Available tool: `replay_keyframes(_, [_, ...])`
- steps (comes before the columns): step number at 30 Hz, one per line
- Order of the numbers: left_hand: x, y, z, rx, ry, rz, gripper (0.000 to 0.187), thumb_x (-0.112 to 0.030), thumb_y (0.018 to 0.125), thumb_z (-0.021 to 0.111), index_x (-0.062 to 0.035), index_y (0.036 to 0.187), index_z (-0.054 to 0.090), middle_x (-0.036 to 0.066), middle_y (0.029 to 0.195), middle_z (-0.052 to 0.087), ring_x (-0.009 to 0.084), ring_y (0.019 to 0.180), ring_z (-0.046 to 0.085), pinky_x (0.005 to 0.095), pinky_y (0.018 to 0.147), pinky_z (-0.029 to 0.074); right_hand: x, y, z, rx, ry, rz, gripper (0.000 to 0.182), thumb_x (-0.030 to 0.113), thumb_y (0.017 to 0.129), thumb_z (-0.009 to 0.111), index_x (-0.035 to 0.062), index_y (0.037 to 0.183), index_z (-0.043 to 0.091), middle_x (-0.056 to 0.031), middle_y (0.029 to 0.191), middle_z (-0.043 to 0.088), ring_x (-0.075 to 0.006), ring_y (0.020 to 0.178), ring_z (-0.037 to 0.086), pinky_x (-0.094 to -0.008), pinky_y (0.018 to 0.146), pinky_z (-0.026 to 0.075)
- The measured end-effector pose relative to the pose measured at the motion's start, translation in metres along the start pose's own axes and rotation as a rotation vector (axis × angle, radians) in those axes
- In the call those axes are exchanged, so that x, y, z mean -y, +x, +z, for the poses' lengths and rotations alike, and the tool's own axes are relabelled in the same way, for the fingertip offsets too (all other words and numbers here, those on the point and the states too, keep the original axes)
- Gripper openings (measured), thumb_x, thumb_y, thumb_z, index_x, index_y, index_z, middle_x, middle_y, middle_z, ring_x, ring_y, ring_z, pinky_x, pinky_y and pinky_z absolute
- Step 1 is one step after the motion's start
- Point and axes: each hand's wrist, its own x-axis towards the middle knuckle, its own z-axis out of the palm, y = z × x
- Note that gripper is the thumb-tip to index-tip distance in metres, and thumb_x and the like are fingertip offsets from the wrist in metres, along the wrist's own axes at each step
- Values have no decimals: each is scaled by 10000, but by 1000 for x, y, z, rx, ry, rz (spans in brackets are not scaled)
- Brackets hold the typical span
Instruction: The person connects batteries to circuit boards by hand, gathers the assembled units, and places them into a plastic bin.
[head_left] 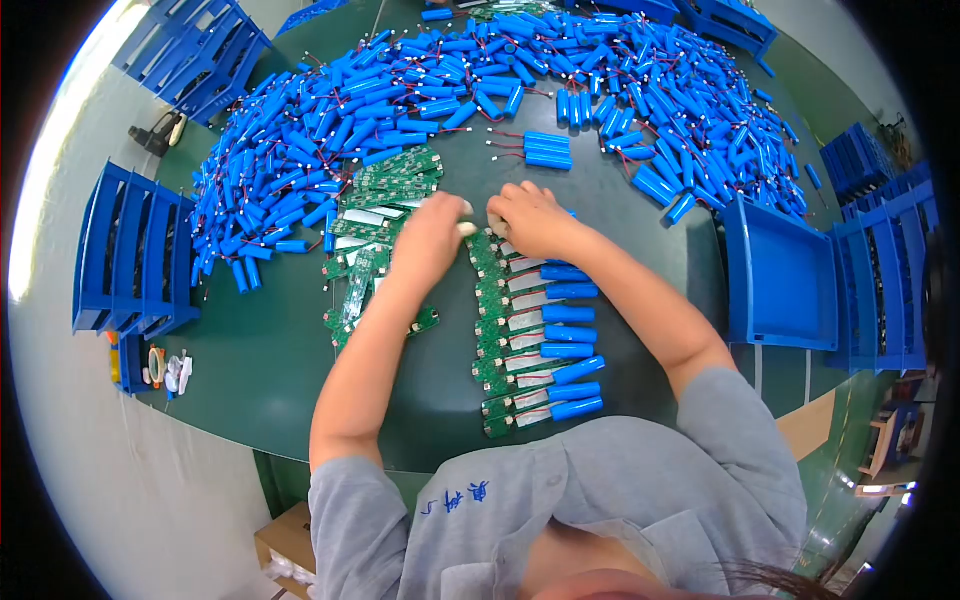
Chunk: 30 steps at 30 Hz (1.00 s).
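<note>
My left hand [432,235], with pale covers on its fingertips, is closed at the upper end of a row of green circuit boards [490,330]. Its thumb and finger meet the edge of the topmost board. Just to the right, my right hand [535,218] is pinched over that same end; what its fingertips hold is hidden. Blue cylindrical batteries [570,333] lie along the row's right side, joined to the boards by thin red wires over white pads. Beneath my left forearm spreads a loose stack of circuit boards [365,270].
A large heap of blue wired batteries [480,75] arcs across the back of the green table [640,290]. Several batteries sit together ahead of my hands. A blue tray [785,285] stands at right, a blue rack [130,250] at left, with tape rolls [156,367] below it.
</note>
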Motion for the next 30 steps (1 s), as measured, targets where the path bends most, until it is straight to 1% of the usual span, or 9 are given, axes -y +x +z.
replay_keyframes(3, [25,-2,-40,-34,223,30,346,-117,730,741,-96,1054,622,93,1001,622,290,960,557,413,845,459,-4,-14,-2,1,68,39,179,128,819,577,122,995,609,-100,1072,557,-325,1053,503,-494,837,419])
replay_keyframes(5, [38,-6,-56,34,214,-65,304,-107,733,735,-101,1029,668,83,961,661,277,943,562,403,837,458,-12,-17,0,1,139,27,174,138,822,586,121,991,622,-100,1058,561,-321,1058,502,-503,838,424])
replay_keyframes(8, [66,-7,-54,20,206,22,220,-84,754,718,-100,973,705,73,884,680,270,911,577,393,816,462,-24,2,-13,-117,117,42,135,148,816,607,117,936,660,-101,994,584,-307,1024,520,-485,844,418])
replay_keyframes(11, [55,4,-56,-249,87,59,154,-52,776,696,-88,925,709,74,826,669,271,877,590,383,780,470,-41,32,-16,-677,-47,48,119,147,802,613,127,907,668,-91,969,599,-300,973,541,-458,842,399])
replay_keyframes(15, [8,32,-41,-458,-25,165,214,-2,788,666,-77,988,692,86,893,653,282,868,600,375,760,484,-62,56,-9,-582,-143,46,120,164,795,649,127,908,659,-74,905,611,-280,979,541,-435,835,395])
replay_keyframes(19, [-19,48,10,-183,23,276,292,-53,811,645,-115,1096,638,100,937,647,304,894,606,418,754,495,-67,47,-18,-612,6,150,125,148,783,646,116,903,637,-50,838,619,-279,897,552,-440,816,382])
replay_keyframes(21, [-33,43,29,-15,-43,146,337,-135,816,670,-111,1147,612,108,963,649,302,932,604,420,799,491,-68,29,-29,-707,66,148,124,149,782,646,108,897,623,-45,813,624,-281,870,558,-445,806,377])
replay_keyframes(25, [-19,40,25,3,-34,85,329,-171,803,691,-108,1122,640,111,1042,652,303,997,594,411,862,476,-78,-12,-34,-760,121,75,131,110,776,656,82,896,610,-79,825,618,-291,866,551,-430,789,391])
replay_keyframes(30, [2,19,22,73,48,-68,208,-148,791,700,-102,993,705,75,955,625,299,914,562,415,830,472,-74,-18,-31,-687,214,-20,114,54,779,645,62,890,618,-93,839,616,-292,872,534,-406,776,422])
